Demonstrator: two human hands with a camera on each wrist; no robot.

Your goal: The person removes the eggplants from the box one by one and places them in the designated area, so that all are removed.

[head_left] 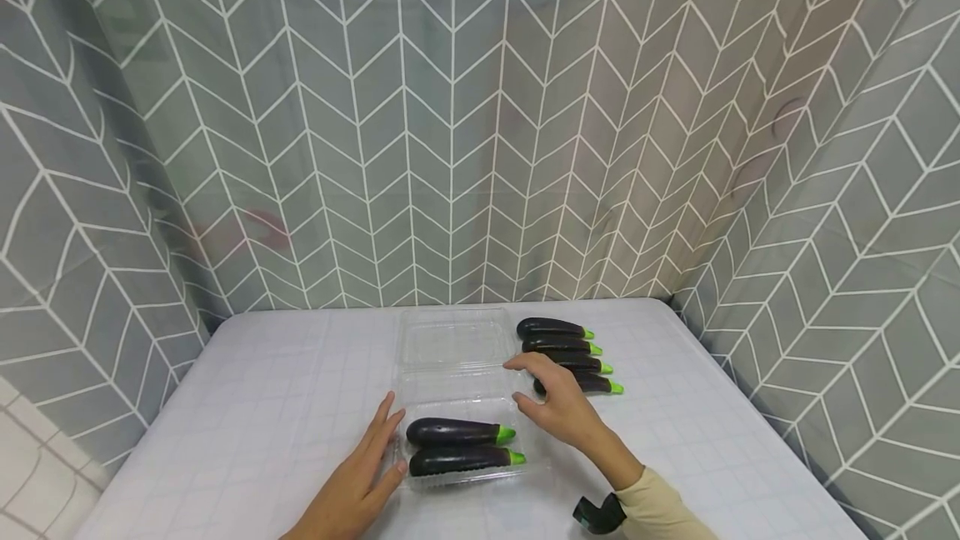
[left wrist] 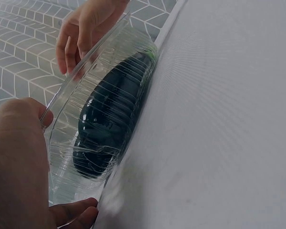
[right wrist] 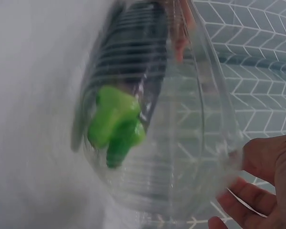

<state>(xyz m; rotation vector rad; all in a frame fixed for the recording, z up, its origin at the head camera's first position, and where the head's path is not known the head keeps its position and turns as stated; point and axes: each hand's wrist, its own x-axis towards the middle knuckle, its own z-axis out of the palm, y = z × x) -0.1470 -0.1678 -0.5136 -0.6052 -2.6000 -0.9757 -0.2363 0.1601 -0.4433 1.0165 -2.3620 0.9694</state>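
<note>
A clear plastic clamshell box [head_left: 453, 382] lies with its lid [head_left: 453, 344] folded back, away from me. Two dark eggplants with green stem ends, a rear one [head_left: 453, 432] and a front one [head_left: 459, 461], lie side by side in its base. My left hand [head_left: 360, 469] rests along the base's left side, thumb near the front corner and fingers spread farther back. At the right side is my right hand [head_left: 558, 407], thumb and fingers apart, nothing held between them. The right wrist view is blurred, with a green stem [right wrist: 115, 117] seen through the ribbed plastic wall.
Several more eggplants [head_left: 555, 345] lie in a stack-like row right of the lid, partly behind my right hand. A white cloth [head_left: 300, 382] covers the table. Patterned grey curtains [head_left: 450, 148] surround it. A black object [head_left: 600, 515] is beside my right sleeve.
</note>
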